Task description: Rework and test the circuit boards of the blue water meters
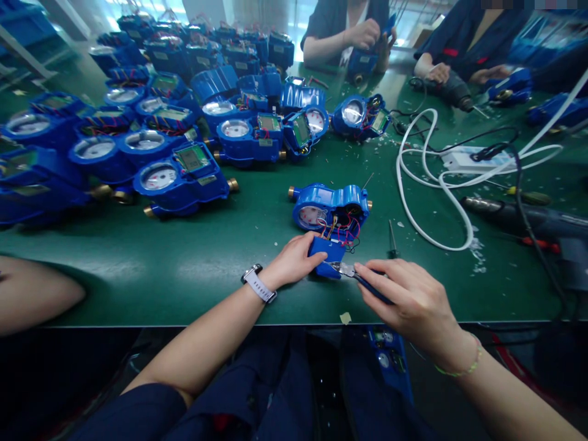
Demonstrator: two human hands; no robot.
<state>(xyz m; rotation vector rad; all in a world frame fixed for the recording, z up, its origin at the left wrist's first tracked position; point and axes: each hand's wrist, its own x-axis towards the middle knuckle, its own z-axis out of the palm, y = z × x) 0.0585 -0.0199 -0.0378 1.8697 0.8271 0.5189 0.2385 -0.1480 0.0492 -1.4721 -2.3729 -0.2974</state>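
Pliers (pixel 349 271) gripped in right hand (pixel 407 294), tips at blue cover (pixel 336 250); left hand (pixel 296 258) pinches cover, at six o'clock from opened meter (pixel 331 197). Step judged: plier work on cover; next move likely calls for steady hold, slack wires (pixel 351 231). Jaw bite unclear; cover's underside hidden; far meters (pixel 199 56) toward eleven o'clock blurred.

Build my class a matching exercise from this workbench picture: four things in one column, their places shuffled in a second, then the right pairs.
Things
1. Dark-handled metal pliers
2. White plastic power strip
3. Flat blue plastic cover
4. Wristwatch with a pale grey strap

Places
A. Held by the left hand
B. Around the left wrist
C. Lying on the green tabletop, touched by neither of the wearer's hands
D. Gripped in the right hand

Pairs
1-D
2-C
3-A
4-B
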